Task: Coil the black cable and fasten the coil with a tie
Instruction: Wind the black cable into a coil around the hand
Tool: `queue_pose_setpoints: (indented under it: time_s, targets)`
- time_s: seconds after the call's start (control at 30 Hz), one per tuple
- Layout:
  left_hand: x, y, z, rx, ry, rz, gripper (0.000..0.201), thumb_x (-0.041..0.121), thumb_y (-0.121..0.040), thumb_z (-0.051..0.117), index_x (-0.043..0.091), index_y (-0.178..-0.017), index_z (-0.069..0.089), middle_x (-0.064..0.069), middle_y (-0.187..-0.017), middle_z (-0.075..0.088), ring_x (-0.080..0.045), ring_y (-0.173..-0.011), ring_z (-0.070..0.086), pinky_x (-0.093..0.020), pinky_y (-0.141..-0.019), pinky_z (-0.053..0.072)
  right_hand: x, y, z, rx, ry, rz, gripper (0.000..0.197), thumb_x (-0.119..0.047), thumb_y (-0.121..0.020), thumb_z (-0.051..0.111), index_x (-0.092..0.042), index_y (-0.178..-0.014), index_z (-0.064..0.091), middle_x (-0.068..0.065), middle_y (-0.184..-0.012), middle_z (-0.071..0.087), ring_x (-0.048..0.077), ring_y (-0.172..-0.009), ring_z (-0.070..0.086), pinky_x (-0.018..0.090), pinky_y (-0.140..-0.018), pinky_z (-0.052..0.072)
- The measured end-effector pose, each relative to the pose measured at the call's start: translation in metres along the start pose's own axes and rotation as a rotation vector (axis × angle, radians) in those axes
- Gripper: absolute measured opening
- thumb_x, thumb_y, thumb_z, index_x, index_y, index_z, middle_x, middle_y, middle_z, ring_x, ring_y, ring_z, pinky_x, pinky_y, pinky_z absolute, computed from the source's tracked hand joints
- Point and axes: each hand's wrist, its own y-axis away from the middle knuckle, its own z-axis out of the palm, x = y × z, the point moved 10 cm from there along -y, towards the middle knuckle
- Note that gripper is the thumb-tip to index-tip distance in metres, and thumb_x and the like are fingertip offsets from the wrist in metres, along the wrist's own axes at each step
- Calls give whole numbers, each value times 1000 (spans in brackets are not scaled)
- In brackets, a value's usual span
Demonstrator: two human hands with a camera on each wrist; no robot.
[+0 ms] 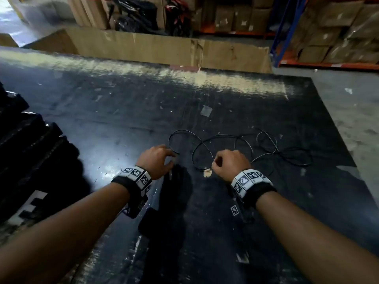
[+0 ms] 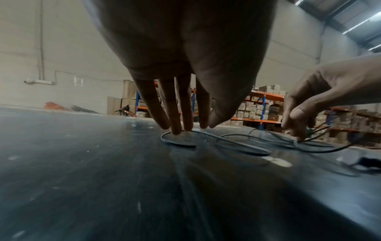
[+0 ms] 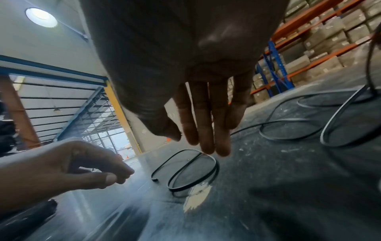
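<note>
Head view: cable [image 1: 242, 148] lies uncoiled in loose loops on the table [image 1: 123, 111], its spread running left to right. Left hand [image 1: 156, 160], fingers extended, touches the leftmost loop at its end. Right hand [image 1: 230, 163], fingers bent down, meets the middle loops; actual grip cannot be told.

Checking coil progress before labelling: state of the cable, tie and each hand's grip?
black cable: uncoiled, loose loops sprawled on the table, no tie on it.
left hand: fingers reaching down at the end loop, gripping nothing visible.
right hand: grip pinching a cable strand, lifting it off the table.
tie: can't pick one out.
</note>
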Motion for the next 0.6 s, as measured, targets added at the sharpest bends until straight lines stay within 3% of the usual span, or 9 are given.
queue_pose_setpoints:
  time_s: [0.1,0.2,0.37,0.47,0.53,0.6]
  targets:
    - [-12,-27,11,-20,-1,-33,35,30,-87,64,31,-121,72,0,-128,64,-27,-109,67,-41,-80,58,7,-28,12,-5,-5,108,25,-40,-85,64,-20,-99,67,9,-103,73,35,-96,70,36,-74,55]
    - [-18,-46,25,-46,-15,-32,36,26,-87,66,34,-121,72,3,-129,63,-23,-114,63,-38,-78,56,9,-39,28,-44,-24,182,30,-34,-85,68,-13,-105,64,15,-111,71,39,-101,69,40,-77,58]
    - [-24,-64,29,33,-71,32,13,21,-87,70,21,-98,76,-4,-110,69,-29,-107,60,-37,-72,50,19,-50,42,-50,-79,243,25,-16,-80,67,-11,-104,67,17,-113,70,41,-103,68,40,-80,60]
    - [-17,-62,24,82,-95,109,11,21,-89,69,16,-97,72,-7,-106,70,-34,-107,59,-43,-81,46,26,-49,43,-52,-124,260,25,-16,-75,68,-12,-100,68,15,-109,70,39,-99,68,41,-80,61]
    - [-13,-56,12,131,8,120,11,24,-92,64,16,-99,66,-6,-102,71,-34,-103,60,-47,-86,47,33,-44,35,-18,-162,277,20,-15,-75,67,-16,-95,67,12,-104,71,37,-95,68,39,-77,60]
    - [-9,-47,-7,169,256,106,14,26,-95,60,13,-98,63,-3,-95,72,-30,-92,66,-49,-83,52,36,-37,24,36,-184,266,15,-16,-77,66,-20,-91,65,9,-100,71,34,-91,68,36,-73,58]
